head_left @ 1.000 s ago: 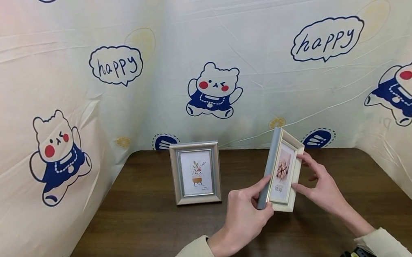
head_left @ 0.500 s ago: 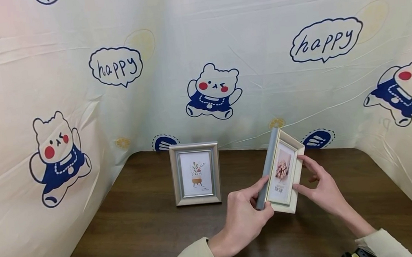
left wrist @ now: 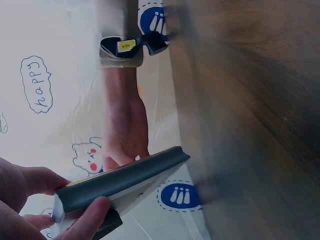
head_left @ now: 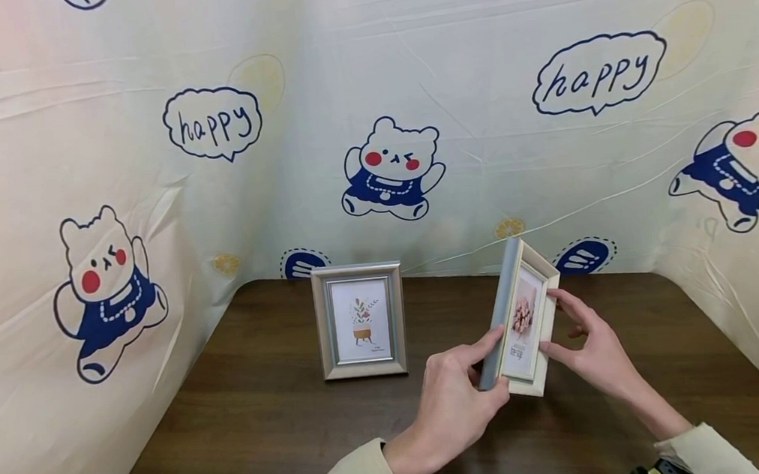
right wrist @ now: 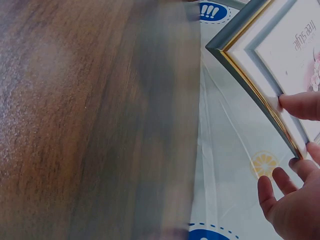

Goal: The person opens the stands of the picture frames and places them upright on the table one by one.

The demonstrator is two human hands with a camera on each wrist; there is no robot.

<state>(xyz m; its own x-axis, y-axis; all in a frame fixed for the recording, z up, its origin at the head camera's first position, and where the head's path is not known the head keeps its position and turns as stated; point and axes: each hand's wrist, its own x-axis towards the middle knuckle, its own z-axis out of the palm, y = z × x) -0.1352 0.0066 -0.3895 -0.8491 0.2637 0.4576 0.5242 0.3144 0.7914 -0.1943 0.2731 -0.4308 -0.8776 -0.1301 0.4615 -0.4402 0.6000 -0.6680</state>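
Both hands hold one picture frame, tilted and raised over the wooden table, with a pink flower picture in it. The frame has a blue-grey outer side and a pale inner border with gold trim. My left hand pinches its lower left corner; in the left wrist view, the left-hand fingers press the grey edge. My right hand pinches the right edge, its thumb on the front in the right wrist view. A second picture frame, silvery beige with a potted plant picture, stands upright to the left.
The dark wooden table reaches back to a pale cloth backdrop printed with bears and "happy" bubbles, which also hangs along both sides. A black strap sits at the right sleeve cuff.
The held picture frame and my left hand have shifted slightly to the right. My right hand keeps its grip on the right edge, and the standing picture frame stays where it was.
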